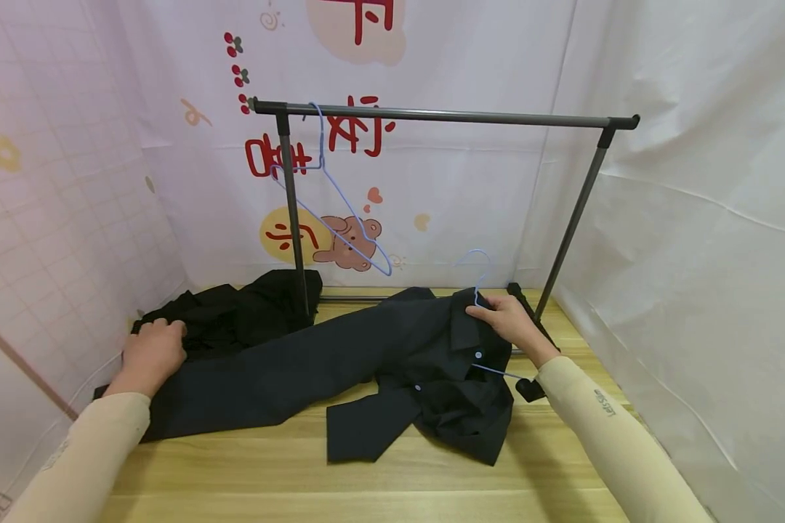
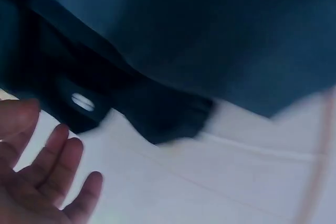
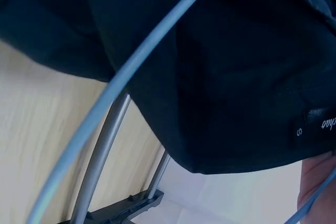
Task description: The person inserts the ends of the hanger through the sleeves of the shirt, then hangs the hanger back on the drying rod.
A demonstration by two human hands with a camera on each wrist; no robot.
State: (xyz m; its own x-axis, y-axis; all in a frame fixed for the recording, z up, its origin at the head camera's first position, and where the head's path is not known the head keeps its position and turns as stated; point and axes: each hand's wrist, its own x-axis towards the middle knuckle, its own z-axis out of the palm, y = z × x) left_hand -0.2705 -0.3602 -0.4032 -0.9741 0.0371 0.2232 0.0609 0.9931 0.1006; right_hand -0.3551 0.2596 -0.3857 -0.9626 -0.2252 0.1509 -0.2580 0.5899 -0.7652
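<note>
Shirt [image 1: 366, 349]: tabletop [image 1: 248, 479], 6 o'clock | left hand [image 1: 153, 356], 8 o'clock: loosely uncurled, empty | right hand [image 1: 512, 319], 4 o'clock: pinching collar [image 1: 464, 330] at hanger [image 3: 122, 77] | likely fitting hanger; next probably wants exposed side tucked in

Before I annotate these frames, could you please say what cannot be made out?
Right wrist view: full wording on the label, cut off by the right edge.
Head view: much of the lower hanger, hidden by the dark shirt.
Left wrist view: part of the left hand, cut off lower left; a button, blurred.
</note>
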